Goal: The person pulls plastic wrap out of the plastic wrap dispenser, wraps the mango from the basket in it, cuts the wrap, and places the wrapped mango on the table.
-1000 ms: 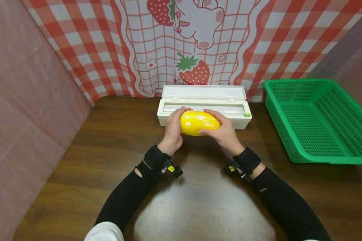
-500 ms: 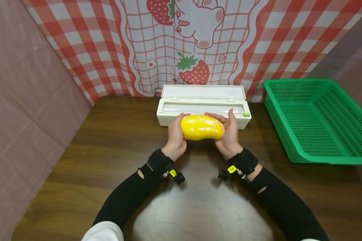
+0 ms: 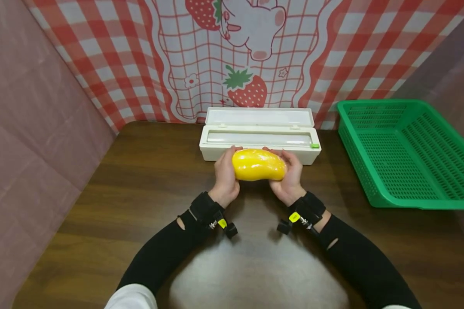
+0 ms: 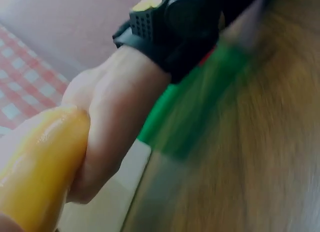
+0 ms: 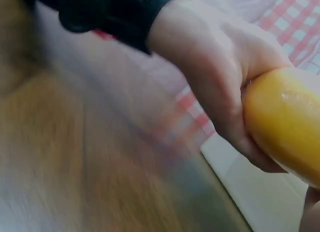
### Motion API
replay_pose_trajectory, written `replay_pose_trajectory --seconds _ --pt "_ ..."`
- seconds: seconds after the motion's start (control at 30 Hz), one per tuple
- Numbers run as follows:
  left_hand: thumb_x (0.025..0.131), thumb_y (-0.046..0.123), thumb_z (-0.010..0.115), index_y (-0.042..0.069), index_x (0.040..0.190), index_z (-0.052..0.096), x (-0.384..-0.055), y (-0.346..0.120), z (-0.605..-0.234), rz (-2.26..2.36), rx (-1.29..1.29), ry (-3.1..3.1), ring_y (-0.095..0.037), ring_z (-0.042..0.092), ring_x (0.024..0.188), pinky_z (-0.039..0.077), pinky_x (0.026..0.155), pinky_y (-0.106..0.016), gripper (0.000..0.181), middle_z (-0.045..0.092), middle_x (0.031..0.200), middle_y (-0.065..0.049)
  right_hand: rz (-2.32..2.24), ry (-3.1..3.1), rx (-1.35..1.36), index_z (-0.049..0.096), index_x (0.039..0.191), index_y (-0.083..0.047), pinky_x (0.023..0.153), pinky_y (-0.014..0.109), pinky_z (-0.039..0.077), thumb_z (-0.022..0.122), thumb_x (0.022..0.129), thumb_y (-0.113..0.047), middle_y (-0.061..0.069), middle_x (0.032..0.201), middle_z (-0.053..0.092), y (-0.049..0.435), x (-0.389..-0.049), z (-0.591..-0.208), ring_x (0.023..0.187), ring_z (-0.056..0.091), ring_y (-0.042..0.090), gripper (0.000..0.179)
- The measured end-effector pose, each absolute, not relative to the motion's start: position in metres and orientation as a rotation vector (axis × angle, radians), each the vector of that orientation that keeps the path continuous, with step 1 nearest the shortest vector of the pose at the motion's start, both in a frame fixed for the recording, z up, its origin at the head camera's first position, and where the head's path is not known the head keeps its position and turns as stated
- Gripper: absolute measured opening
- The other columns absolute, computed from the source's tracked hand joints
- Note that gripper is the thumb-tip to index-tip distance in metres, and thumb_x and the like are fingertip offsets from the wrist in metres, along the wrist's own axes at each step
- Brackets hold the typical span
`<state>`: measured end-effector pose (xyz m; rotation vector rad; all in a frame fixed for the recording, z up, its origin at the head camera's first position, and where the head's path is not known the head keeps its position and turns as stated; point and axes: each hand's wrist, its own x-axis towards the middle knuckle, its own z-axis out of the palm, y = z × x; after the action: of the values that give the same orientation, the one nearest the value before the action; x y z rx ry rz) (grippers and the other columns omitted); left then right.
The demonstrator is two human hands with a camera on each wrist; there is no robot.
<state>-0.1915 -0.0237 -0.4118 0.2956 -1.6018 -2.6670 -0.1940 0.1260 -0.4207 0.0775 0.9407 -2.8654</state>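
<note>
A glossy yellow mango point(image 3: 259, 165) is held up between both hands, lengthwise from left to right, with a shiny film-like surface. My left hand point(image 3: 225, 178) grips its left end and my right hand point(image 3: 290, 180) its right end. Some fingers are hidden behind the fruit. Across the mango point(image 4: 45, 167) in the left wrist view, the right hand point(image 4: 112, 117) cups the far end. In the right wrist view the left hand point(image 5: 215, 71) wraps the mango's point(image 5: 285, 122) other end. Just behind the hands stands a white cling film dispenser point(image 3: 232, 152), its lid raised.
A green slider point(image 3: 314, 146) sits at the dispenser's right end. To the right is a green plastic basket point(image 3: 386, 199) on the wooden table point(image 3: 112, 206). A red-checked cloth point(image 3: 120, 56) hangs behind; pinkish cloth point(image 3: 38, 128) hangs at the left.
The mango has come slightly nearer and turned a little in the hands. My right hand opened its fingers beneath the right end, then closed them round it. The left hand kept its grip.
</note>
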Motion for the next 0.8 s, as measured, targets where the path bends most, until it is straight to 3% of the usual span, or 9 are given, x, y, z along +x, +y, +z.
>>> replay_pose_trajectory --seconds 0.13,0.3,0.4,0.53,0.67,0.8 --pt "0.09 0.048 0.05 0.011 0.108 0.061 -0.192 -0.032 -0.411 -2.657 0.26 -1.745 -0.022 0.051 0.095 0.043 0.082 -0.033 0.043 0.054 0.109 -0.008 -2.781 1.075 0.006 0.056 0.1 -0.003 0.093 0.035 0.039 0.045 0.095 -0.029 0.015 0.122 0.052 0.13 -0.195 -0.419 0.107 0.051 0.025 0.029" --pt "0.086 0.059 0.048 0.014 0.118 0.051 -0.192 -0.047 -0.408 -2.496 0.025 -2.085 -0.02 0.047 0.102 0.036 0.089 -0.032 0.056 0.049 0.115 -0.005 -2.59 1.325 -0.171 0.048 0.108 -0.008 0.077 0.027 0.045 0.044 0.096 -0.027 0.009 0.114 0.05 0.14 -0.195 -0.412 0.091 0.053 0.019 0.023" --pt "0.086 0.048 0.057 0.015 0.127 0.038 -0.192 -0.057 -0.407 -2.314 -0.27 -2.251 -0.021 0.047 0.103 0.038 0.088 -0.032 0.057 0.043 0.122 -0.006 -2.478 1.4 -0.233 0.043 0.111 -0.01 0.072 0.025 0.045 0.042 0.097 -0.023 0.007 0.108 0.046 0.148 -0.193 -0.408 0.086 0.051 0.017 0.019" --pt "0.075 0.033 0.074 0.015 0.133 0.025 -0.189 -0.073 -0.411 -2.041 -0.725 -2.427 -0.021 0.05 0.1 0.045 0.081 -0.034 0.078 0.037 0.125 -0.007 -2.357 1.496 -0.222 0.044 0.114 -0.008 0.069 0.025 0.046 0.042 0.098 -0.025 0.007 0.107 0.046 0.156 -0.184 -0.405 0.084 0.051 0.016 0.023" --pt "0.064 0.041 0.079 0.019 0.13 0.031 -0.183 -0.086 -0.413 -1.647 -1.065 -2.554 -0.014 0.046 0.1 0.043 0.083 -0.031 0.084 0.038 0.12 -0.001 -2.239 1.646 -0.165 0.045 0.116 -0.006 0.066 0.025 0.046 0.046 0.096 -0.03 0.009 0.107 0.048 0.161 -0.171 -0.407 0.08 0.051 0.016 0.032" --pt "0.062 0.06 0.073 0.024 0.125 0.04 -0.172 -0.094 -0.411 -1.22 -1.135 -2.644 -0.005 0.043 0.099 0.04 0.084 -0.026 0.08 0.044 0.116 0.011 -2.088 1.821 -0.115 0.047 0.118 -0.002 0.068 0.027 0.046 0.053 0.092 -0.035 0.014 0.109 0.05 0.164 -0.158 -0.411 0.081 0.052 0.018 0.042"
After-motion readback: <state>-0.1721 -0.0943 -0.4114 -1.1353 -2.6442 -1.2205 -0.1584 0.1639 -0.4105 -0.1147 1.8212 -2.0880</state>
